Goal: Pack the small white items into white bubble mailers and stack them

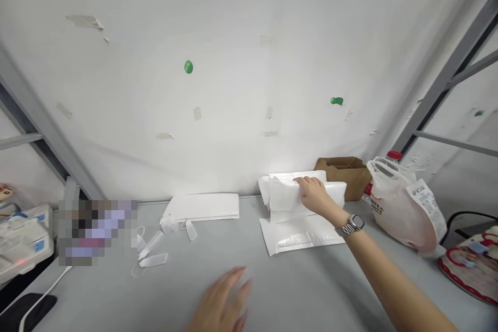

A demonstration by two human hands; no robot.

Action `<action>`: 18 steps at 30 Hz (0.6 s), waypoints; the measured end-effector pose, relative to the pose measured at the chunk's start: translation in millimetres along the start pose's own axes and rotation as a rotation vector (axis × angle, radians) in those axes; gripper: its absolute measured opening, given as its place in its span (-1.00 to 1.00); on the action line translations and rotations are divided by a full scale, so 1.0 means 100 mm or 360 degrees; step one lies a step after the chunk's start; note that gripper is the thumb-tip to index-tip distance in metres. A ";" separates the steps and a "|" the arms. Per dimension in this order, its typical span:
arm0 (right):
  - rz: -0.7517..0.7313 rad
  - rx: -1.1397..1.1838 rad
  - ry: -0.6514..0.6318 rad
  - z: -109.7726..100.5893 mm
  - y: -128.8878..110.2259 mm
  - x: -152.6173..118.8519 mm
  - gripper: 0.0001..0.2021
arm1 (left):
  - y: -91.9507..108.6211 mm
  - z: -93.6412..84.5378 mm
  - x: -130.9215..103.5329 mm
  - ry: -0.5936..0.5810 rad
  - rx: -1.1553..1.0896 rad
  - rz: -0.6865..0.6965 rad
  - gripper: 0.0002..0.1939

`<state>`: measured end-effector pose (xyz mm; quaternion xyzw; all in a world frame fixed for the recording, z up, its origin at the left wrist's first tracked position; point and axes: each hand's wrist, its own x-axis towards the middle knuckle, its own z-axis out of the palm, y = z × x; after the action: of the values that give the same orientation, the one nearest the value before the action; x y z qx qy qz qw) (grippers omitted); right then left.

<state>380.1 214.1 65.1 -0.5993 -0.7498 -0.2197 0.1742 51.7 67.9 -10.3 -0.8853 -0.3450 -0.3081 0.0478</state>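
My right hand [312, 193], with a metal-band watch [350, 224] on the wrist, is closed on the top edge of white padded mailers [286, 199] that stand against the wall. Below them another white mailer [303, 234] lies flat on the grey table [175, 295]. Low in the middle of the view, my left hand [225, 301] hovers over the table, slightly blurred, its fingers apart and nothing in them. Further left lie a flat white stack [206, 206] and several white tags with loops [153, 259].
Behind the mailers is an open brown cardboard box [346, 176]. A white plastic bag [404, 207] and a red-capped bottle [394, 155] stand to the right, near a red-trimmed item [474, 264]. At the left are a white device [27, 244], a cable and a black object [27, 311].
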 end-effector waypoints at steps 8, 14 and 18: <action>0.0111 -0.0023 0.0035 0.19 -0.43 -0.54 -0.34 | 0.12 0.45 0.92 -0.0416 0.0245 0.0628 -0.50; -0.0070 0.0298 -0.0022 0.23 -0.28 -0.38 -0.32 | 0.14 0.70 1.15 -0.0340 0.0407 0.0507 -0.45; 0.0007 0.0345 0.0034 0.26 -0.03 0.01 -0.37 | 0.17 0.80 1.30 -0.0367 0.0449 0.0343 -0.32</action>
<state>376.6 228.2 43.2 -0.5762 -0.7659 -0.1433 0.2465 178.1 154.1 3.3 -0.9310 -0.2913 -0.1466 0.1641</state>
